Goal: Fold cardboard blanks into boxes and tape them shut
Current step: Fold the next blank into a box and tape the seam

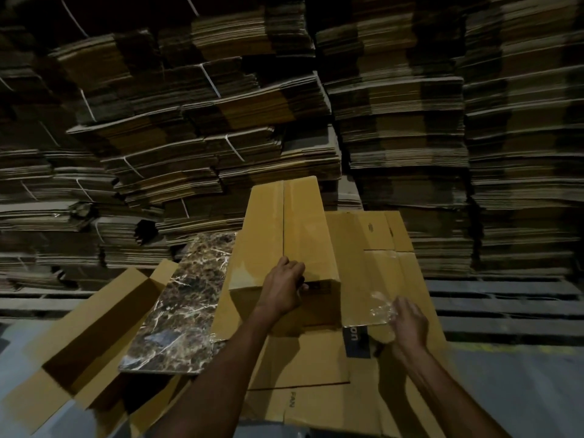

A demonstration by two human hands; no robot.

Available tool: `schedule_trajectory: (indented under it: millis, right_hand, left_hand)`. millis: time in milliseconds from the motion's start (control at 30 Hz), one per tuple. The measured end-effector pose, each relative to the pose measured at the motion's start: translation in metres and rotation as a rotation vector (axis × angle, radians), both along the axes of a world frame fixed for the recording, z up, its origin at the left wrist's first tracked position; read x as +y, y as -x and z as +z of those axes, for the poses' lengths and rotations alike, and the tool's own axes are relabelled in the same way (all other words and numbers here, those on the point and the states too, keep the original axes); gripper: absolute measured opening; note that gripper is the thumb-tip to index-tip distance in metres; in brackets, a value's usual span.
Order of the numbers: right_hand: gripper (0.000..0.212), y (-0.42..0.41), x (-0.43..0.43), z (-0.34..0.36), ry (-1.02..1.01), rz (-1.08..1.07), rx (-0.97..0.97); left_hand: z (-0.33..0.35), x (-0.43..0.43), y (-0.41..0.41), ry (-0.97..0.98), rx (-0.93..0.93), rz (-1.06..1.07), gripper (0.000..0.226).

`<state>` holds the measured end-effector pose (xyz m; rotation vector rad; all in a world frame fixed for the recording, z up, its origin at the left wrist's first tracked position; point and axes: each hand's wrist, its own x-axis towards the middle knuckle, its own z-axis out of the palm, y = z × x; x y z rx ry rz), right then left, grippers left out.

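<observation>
1. Containers. At far left I see an open box [94, 336], long and narrow, lying at an angle with its flaps spread outward. Its inside shows only bare cardboard walls in deep shadow. Just right of it lies a marble-patterned slab [180, 305], one long edge beside the open box and the other partly under cardboard.

2. Task item. The box [284, 229] sits at centre on a pile of flat blanks [316, 368] and runs lengthwise away from me. It is closed on top: two long flaps meet at a dark seam down the middle, with a glossy sheen over them. The near end face is in shadow. The cardboard is plain tan and its corners are square.

3. Left hand [284, 289]. It grips the near top edge of the box. The fingers [292, 267] curl over the top flaps and the thumb bears on the end face.

4. Blanks. One carries the print "FAN"; another has a dark label [357, 339] at its near edge.

5. Tape [379, 306]. A crumpled patch of clear tape lies on the blank right of the box.

6. Right hand [407, 320]. It is at the tape's near right edge. The fingers [399, 306] are blurred; I cannot tell whether they pinch the tape or only touch it.

7. Background. Strapped stacks [221, 121] of flat cardboard fill the rear, with pallets [505, 305] at lower right.
</observation>
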<state>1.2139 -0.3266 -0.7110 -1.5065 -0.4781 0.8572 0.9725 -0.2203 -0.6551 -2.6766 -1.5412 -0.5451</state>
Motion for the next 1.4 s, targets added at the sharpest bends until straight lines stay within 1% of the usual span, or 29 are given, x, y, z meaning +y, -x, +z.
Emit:
schedule_trajectory:
  millis: [67,133,167,200,267,333,367,400,433,500,533,567,600,667,700,733,800,867,933,967,1000,1033,1067,1100,1133,1200,1267,1367,1400]
  right_hand:
    - [0.016,-0.009,-0.005,0.012,-0.008,-0.014,0.021]
    - [0.016,-0.009,-0.005,0.023,-0.040,0.052,0.007]
    - [0.016,-0.006,-0.004,0.031,-0.056,0.098,-0.002]
    - [0.017,-0.001,-0.001,0.037,-0.071,0.149,-0.015]
    - [0.017,0.012,0.005,0.052,-0.101,0.234,-0.079]
    - [0.017,0.027,0.009,0.063,-0.163,0.297,-0.224]
    - [0.017,0.035,0.010,0.067,-0.196,0.333,-0.313]
    - [0.014,0.041,0.012,0.068,-0.228,0.370,-0.405]
    - [0.012,0.048,0.013,0.069,-0.267,0.400,-0.501]
    - [0.014,0.062,0.015,0.067,-0.321,0.454,-0.662]
    - [0.021,0.070,0.014,0.066,-0.329,0.495,-0.708]
    - [0.030,0.078,0.010,0.065,-0.333,0.561,-0.737]
    - [0.040,0.086,0.004,0.065,-0.338,0.645,-0.761]
    - [0.060,0.096,-0.006,0.060,-0.375,0.772,-0.802]
    - [0.066,0.098,-0.008,0.060,-0.409,0.752,-0.826]
    - [0.064,0.099,-0.008,0.063,-0.454,0.679,-0.853]
    - [0.044,0.104,-0.007,0.071,-0.533,0.500,-0.880]
    - [0.028,0.109,-0.009,0.078,-0.569,0.398,-0.842]
    - [0.024,0.111,-0.011,0.083,-0.590,0.325,-0.792]
    - [0.021,0.109,-0.011,0.084,-0.610,0.296,-0.797]
    - [0.015,0.107,-0.011,0.085,-0.644,0.261,-0.861]
    - [0.016,0.105,-0.010,0.086,-0.664,0.215,-0.967]
    - [0.023,0.104,-0.011,0.087,-0.669,0.170,-1.055]
    - [0.029,0.103,-0.011,0.086,-0.671,0.151,-1.084]
    - [0.033,0.103,-0.012,0.087,-0.662,0.148,-1.057]
    - [0.035,0.101,-0.013,0.090,-0.620,0.152,-0.892]
    - [0.041,0.103,-0.008,0.095,-0.516,0.149,-0.724]
    - [0.061,0.115,0.006,0.102,-0.310,0.276,-0.592]
    - [0.063,0.120,0.011,0.103,-0.275,0.307,-0.577]
  left_hand:
    - [0.005,0.002,0.000,0.045,-0.012,-0.003,0.026]
    - [0.009,0.001,-0.005,0.064,-0.029,0.006,0.032]
    - [0.010,0.000,-0.009,0.055,-0.068,0.017,0.032]
    - [0.009,-0.003,-0.013,0.035,-0.155,0.036,0.028]
    - [0.008,-0.016,-0.022,-0.014,-0.442,0.094,0.023]
    - [0.008,-0.028,-0.032,-0.092,-0.710,0.111,0.025]
    - [0.013,-0.037,-0.038,-0.097,-0.796,0.108,0.028]
    - [0.014,-0.045,-0.044,-0.045,-0.866,0.108,0.031]
    - [0.018,-0.053,-0.051,0.077,-0.944,0.120,0.035]
    - [0.029,-0.061,-0.063,0.443,-1.197,0.193,0.052]
    - [0.032,-0.059,-0.065,0.605,-1.337,0.225,0.062]
    - [0.034,-0.058,-0.065,0.706,-1.445,0.253,0.066]
    - [0.037,-0.055,-0.064,0.746,-1.514,0.286,0.061]
    - [0.044,-0.054,-0.059,0.702,-1.531,0.366,0.042]
    - [0.047,-0.056,-0.058,0.673,-1.544,0.387,0.038]
    - [0.049,-0.059,-0.058,0.668,-1.571,0.395,0.034]
    - [0.052,-0.065,-0.061,0.708,-1.612,0.427,0.032]
    - [0.054,-0.067,-0.063,0.725,-1.622,0.475,0.035]
    - [0.059,-0.066,-0.064,0.719,-1.666,0.517,0.039]
    - [0.062,-0.066,-0.063,0.706,-1.709,0.556,0.039]
    - [0.065,-0.066,-0.061,0.712,-1.771,0.596,0.038]
    - [0.068,-0.064,-0.059,0.729,-1.828,0.620,0.037]
    - [0.071,-0.064,-0.055,0.759,-1.848,0.624,0.035]
    - [0.073,-0.063,-0.051,0.789,-1.840,0.610,0.032]
    - [0.075,-0.062,-0.047,0.816,-1.828,0.591,0.029]
    - [0.076,-0.059,-0.039,0.851,-1.853,0.499,0.023]
    - [0.079,-0.061,-0.036,0.862,-1.845,0.412,0.028]
    - [0.078,-0.071,-0.043,0.942,-1.765,0.288,0.028]
    - [0.077,-0.075,-0.044,0.978,-1.764,0.249,0.027]
